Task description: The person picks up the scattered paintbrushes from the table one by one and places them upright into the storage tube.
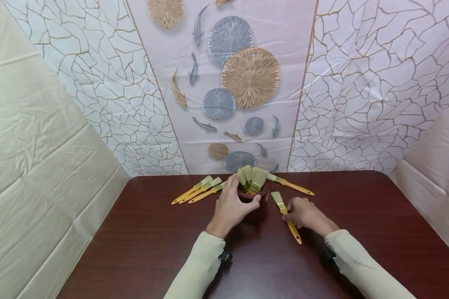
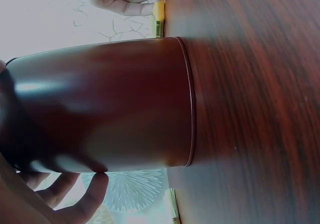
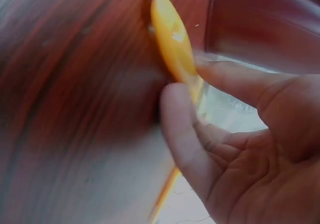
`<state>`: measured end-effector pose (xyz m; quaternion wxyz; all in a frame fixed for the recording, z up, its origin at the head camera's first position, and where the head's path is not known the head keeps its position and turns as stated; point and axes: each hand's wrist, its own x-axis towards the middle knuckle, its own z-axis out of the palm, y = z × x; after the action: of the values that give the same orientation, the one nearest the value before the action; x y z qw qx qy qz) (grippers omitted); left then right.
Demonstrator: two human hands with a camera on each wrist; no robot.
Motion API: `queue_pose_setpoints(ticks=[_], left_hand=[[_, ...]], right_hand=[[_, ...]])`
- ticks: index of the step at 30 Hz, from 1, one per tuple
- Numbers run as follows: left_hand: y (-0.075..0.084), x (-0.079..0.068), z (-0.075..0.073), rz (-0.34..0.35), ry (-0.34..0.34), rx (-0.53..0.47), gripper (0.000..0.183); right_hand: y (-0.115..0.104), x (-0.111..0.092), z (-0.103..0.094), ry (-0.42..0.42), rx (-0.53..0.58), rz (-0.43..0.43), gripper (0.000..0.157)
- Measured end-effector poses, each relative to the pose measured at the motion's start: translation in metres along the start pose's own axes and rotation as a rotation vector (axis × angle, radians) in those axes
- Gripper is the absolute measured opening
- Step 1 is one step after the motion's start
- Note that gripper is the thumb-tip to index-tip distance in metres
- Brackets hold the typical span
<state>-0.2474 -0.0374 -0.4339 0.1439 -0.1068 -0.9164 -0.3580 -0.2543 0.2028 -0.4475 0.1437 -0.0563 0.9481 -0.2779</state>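
A dark red cylindrical cup (image 2: 105, 106) stands on the table with several paintbrushes (image 1: 259, 176) in it, their pale bristles up. My left hand (image 1: 228, 207) grips the cup around its upper part, thumb on the near side and fingers on the left. To the right of the cup, my right hand (image 1: 308, 215) pinches the yellow handle of a flat paintbrush (image 1: 293, 231) between thumb and fingers. That brush's bristles point away toward the cup, and its handle end (image 3: 172, 33) shows in the right wrist view. Whether it is lifted off the table, I cannot tell.
Three paintbrushes (image 1: 200, 191) lie side by side on the table, left of the cup. Another paintbrush (image 1: 298, 189) lies behind and to the right of it. A patterned cloth (image 1: 239, 124) hangs beyond the dark wood table's (image 1: 142, 249) far edge.
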Motion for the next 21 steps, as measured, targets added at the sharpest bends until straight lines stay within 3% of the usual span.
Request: queue_pose_setpoints(ticks=[10,16,21], left_hand=[[-0.001,0.0,0.0,0.02,0.027,-0.004,0.084],[0.0,0.0,0.001,0.022,0.025,-0.018,0.083],[0.0,0.0,0.001,0.019,0.021,-0.023,0.083]], right_hand=[[-0.008,0.013,0.004,0.107,0.004,0.032,0.049],[-0.013,0.022,0.008,0.071,0.008,0.093,0.045],[-0.006,0.023,0.011,0.053,0.113,0.067,0.047]])
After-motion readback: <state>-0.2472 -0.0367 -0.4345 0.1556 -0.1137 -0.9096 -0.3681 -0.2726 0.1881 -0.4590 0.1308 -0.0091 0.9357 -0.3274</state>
